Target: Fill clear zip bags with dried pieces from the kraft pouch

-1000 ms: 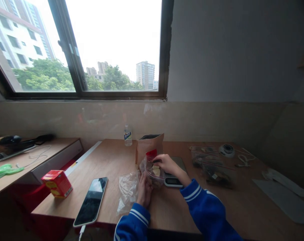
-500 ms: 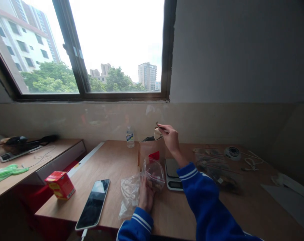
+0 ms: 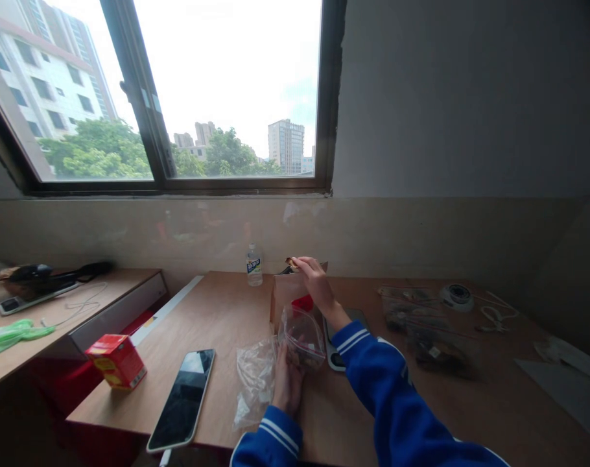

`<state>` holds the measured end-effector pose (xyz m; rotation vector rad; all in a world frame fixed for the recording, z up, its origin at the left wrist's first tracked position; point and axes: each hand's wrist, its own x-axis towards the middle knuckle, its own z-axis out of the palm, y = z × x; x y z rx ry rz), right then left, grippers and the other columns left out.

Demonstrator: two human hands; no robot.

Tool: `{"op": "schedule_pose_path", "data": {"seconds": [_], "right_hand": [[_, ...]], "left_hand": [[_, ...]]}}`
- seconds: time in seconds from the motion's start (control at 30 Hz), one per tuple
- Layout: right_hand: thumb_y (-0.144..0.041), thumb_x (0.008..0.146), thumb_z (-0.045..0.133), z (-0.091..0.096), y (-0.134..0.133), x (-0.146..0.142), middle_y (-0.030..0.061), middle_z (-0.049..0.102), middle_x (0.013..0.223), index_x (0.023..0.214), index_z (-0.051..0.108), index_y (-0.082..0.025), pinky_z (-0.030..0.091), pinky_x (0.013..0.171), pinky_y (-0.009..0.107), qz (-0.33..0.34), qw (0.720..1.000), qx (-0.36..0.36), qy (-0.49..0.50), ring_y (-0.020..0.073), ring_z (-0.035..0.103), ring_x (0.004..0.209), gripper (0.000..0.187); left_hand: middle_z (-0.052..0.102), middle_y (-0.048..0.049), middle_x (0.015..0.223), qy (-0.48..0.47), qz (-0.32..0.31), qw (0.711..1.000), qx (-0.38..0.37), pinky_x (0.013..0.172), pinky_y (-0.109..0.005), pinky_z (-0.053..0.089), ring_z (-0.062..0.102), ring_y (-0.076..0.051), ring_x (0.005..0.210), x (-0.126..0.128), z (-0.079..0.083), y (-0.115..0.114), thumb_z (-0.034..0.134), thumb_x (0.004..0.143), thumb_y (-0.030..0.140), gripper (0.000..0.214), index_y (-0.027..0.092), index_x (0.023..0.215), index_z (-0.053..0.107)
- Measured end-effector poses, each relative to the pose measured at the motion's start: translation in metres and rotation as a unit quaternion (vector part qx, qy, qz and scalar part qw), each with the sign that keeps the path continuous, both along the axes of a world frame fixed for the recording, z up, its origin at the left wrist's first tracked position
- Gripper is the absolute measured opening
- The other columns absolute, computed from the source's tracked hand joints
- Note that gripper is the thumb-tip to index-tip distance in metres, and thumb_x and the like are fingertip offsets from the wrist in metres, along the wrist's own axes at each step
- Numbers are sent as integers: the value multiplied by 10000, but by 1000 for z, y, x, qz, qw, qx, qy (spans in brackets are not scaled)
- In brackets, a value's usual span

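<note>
Right hand (image 3: 310,277) pinches indistinct piece at paper bag (image 3: 286,299) mouth; left hand (image 3: 289,383) grips clear bag (image 3: 303,337).

A light brown wooden tabletop (image 3: 227,311) carries a tan paper bag (image 3: 288,295) with a dark opening. In front of it a clear plastic bag (image 3: 302,337) shows a red strip at its mouth and brownish pieces inside. Both sleeves (image 3: 373,383) are bright blue with white stripes at the cuffs. A phone (image 3: 182,399) has a glossy black screen and pale edge. A small box (image 3: 115,360) is red with yellow print. A bottle (image 3: 253,267) is clear with a blue and white label.
</note>
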<state>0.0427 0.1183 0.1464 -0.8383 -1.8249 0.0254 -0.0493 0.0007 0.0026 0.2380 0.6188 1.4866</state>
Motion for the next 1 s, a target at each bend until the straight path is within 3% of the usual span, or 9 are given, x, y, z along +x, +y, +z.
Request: {"op": "schedule_pose_path", "data": {"seconds": [0.2, 0.37, 0.53, 0.67, 0.7, 0.77, 0.83, 0.9, 1.0], "right_hand": [[-267, 904, 488, 10, -2, 7, 74, 660, 1007, 1037, 652, -208, 489, 881, 332, 61, 998, -13, 21, 191, 618, 957, 219], [-235, 895, 463, 9, -13, 14, 81, 658, 1030, 1048, 599, -184, 453, 880, 317, 52, 998, -38, -7, 191, 598, 968, 211], [-260, 849, 532, 17, -22, 24, 95, 634, 1078, 1075, 581, -185, 326, 955, 401, -44, 993, -46, -97, 243, 519, 1047, 243], [-310, 826, 542, 26, -39, 33, 110, 580, 1171, 1157, 536, -188, 324, 945, 417, -92, 995, -38, -26, 259, 498, 1065, 353], [-308, 837, 514, 28, -46, 35, 104, 597, 1124, 1108, 559, -182, 357, 916, 397, -78, 996, -46, 6, 243, 521, 1016, 302], [-286, 866, 441, 30, -65, 39, 71, 639, 961, 975, 600, -175, 429, 817, 332, 10, 993, -112, 34, 195, 571, 870, 223], [-258, 878, 402, 26, -84, 42, 39, 660, 840, 900, 625, -171, 462, 714, 273, 140, 963, -231, -13, 161, 599, 764, 239], [-228, 865, 423, 14, -99, 43, 35, 686, 845, 900, 655, -166, 465, 674, 244, 216, 911, -333, -112, 154, 617, 753, 243], [-151, 823, 463, -14, -105, 40, 63, 707, 872, 868, 693, -146, 446, 659, 231, 183, 874, -374, -252, 155, 614, 739, 235]], "left_hand": [[662, -109, 1145, 2, 6, 1000, -10, 830, -404, 550, 667, -227, 962, 1, 2, 1, 555, 862, 329, 499, 257, 1344, 444], [661, -117, 1141, 5, 1, 1000, -17, 819, -390, 552, 666, -225, 957, 1, 4, 1, 549, 864, 340, 506, 242, 1347, 436], [660, -110, 1136, 5, 1, 1000, -11, 837, -380, 547, 668, -209, 936, 0, 5, 0, 518, 879, 328, 469, 233, 1334, 450], [667, -103, 1115, 2, -1, 1000, 0, 843, -389, 542, 666, -200, 928, 0, 8, -2, 523, 875, 328, 455, 236, 1318, 470], [666, -101, 1117, 0, -5, 1000, -4, 847, -388, 539, 661, -200, 944, 0, 10, -3, 528, 872, 328, 452, 240, 1312, 477], [666, -101, 1124, -5, -17, 1000, -9, 858, -382, 531, 646, -209, 991, 0, 12, -4, 541, 862, 331, 434, 235, 1283, 508], [662, -108, 1137, -9, -35, 999, 0, 870, -381, 521, 626, -229, 1040, 0, 13, -4, 549, 854, 341, 407, 207, 1238, 551], [659, -115, 1146, -13, -50, 999, 15, 874, -383, 513, 611, -250, 1068, 0, 14, -4, 546, 851, 351, 386, 177, 1194, 585], [660, -121, 1141, -21, -67, 997, 26, 860, -386, 512, 610, -267, 1063, -1, 13, -5, 542, 849, 353, 391, 152, 1181, 592]]}}
